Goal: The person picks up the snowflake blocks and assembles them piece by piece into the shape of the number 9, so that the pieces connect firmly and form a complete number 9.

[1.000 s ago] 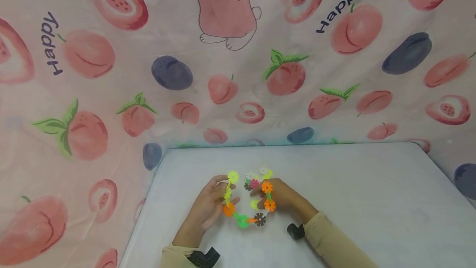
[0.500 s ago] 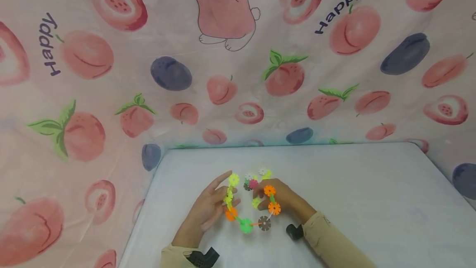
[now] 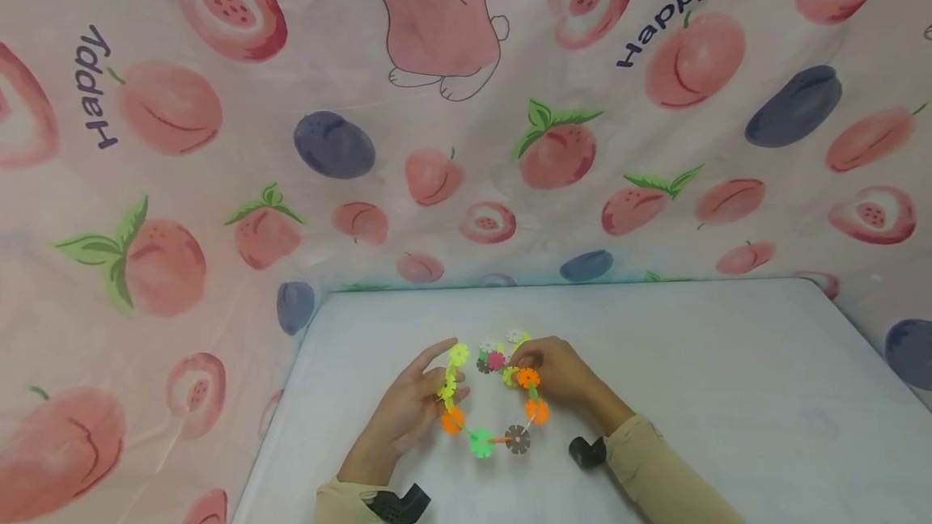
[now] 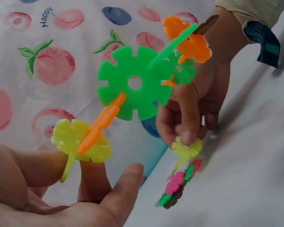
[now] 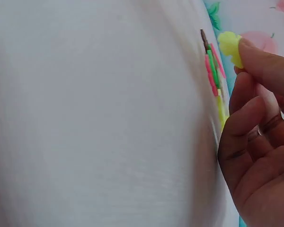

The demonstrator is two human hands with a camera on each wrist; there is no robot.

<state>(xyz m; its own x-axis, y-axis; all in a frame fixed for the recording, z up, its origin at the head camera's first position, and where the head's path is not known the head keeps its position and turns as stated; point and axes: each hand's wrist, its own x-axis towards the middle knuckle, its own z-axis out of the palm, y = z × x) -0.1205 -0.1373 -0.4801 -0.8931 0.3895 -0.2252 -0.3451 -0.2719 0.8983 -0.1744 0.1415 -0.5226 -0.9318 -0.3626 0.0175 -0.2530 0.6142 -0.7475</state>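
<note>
My left hand (image 3: 411,407) pinches a yellow snowflake disc (image 4: 71,135) at one end of a chain of interlocking plastic snowflake discs (image 3: 481,443). The chain hangs in a U between both hands, with yellow, orange, green and brown pieces. Thumb and fingertips of my right hand (image 3: 561,370) pinch a single yellow snowflake disc (image 5: 229,46). Close by is the chain's other end, an orange disc (image 3: 528,378); whether the two touch I cannot tell. Below the right fingertips lie loose snowflake discs (image 3: 497,360) in pink, green, brown, white and yellow.
A white-covered table (image 3: 692,378) extends on both sides of the hands. Behind it and to the left hangs a fruit-print cloth (image 3: 473,128). Dark camera mounts sit at the left wrist (image 3: 398,504) and right wrist (image 3: 586,452).
My right hand has drawn up and to the right from the loose discs, its fingers now pinched together. The chain has sunk slightly towards me. My left hand has hardly moved.
</note>
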